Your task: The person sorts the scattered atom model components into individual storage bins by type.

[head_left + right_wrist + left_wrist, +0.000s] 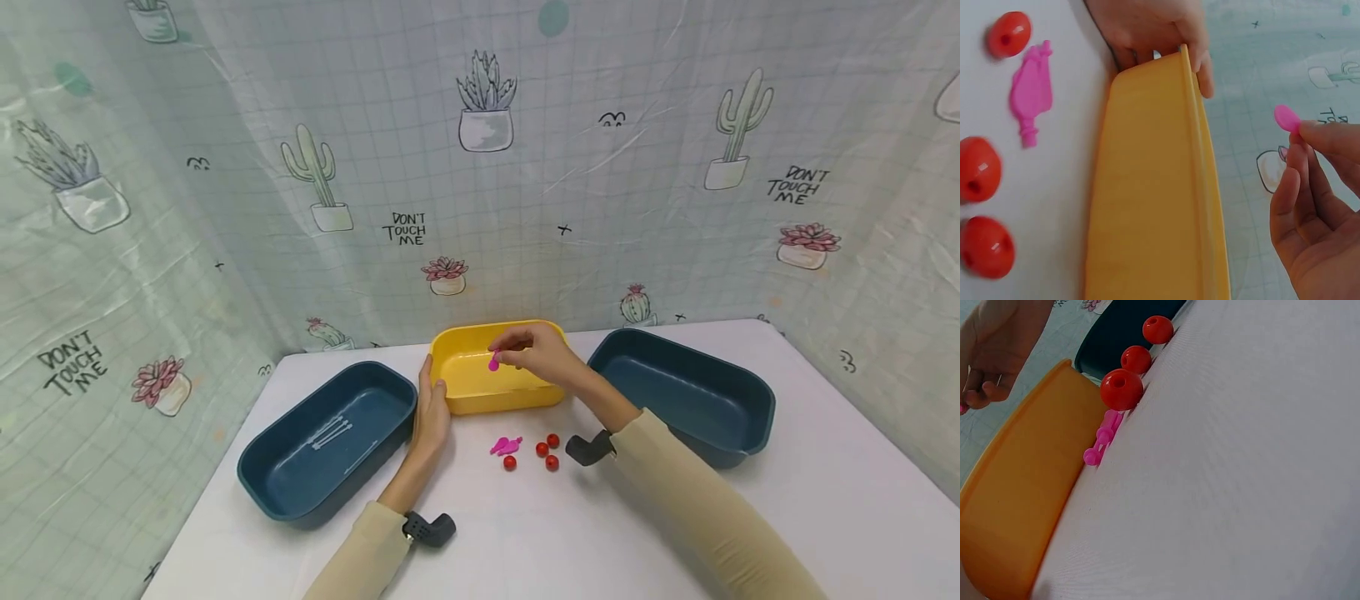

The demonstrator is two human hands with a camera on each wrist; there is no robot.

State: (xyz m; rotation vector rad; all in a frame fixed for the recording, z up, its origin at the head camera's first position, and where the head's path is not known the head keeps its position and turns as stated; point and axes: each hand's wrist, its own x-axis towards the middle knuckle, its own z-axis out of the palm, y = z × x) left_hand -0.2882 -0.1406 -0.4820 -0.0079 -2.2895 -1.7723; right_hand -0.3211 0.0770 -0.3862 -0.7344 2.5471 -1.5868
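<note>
My right hand pinches a small pink plastic piece between thumb and fingertips, above the yellow tray. A flat oval end of the piece sticks out past the fingertips in the right wrist view. At the tray's left end, my left hand holds the wall, its fingers along the outside and its thumb at the near corner. On the table in front of the tray lie similar pink pieces, close together or overlapping. Several round red beads with holes lie around them.
A dark blue tray stands to the left, with several thin white sticks that look like cotton swabs inside. Another dark blue tray stands at the right, partly behind my right forearm. A patterned curtain hangs behind the white table.
</note>
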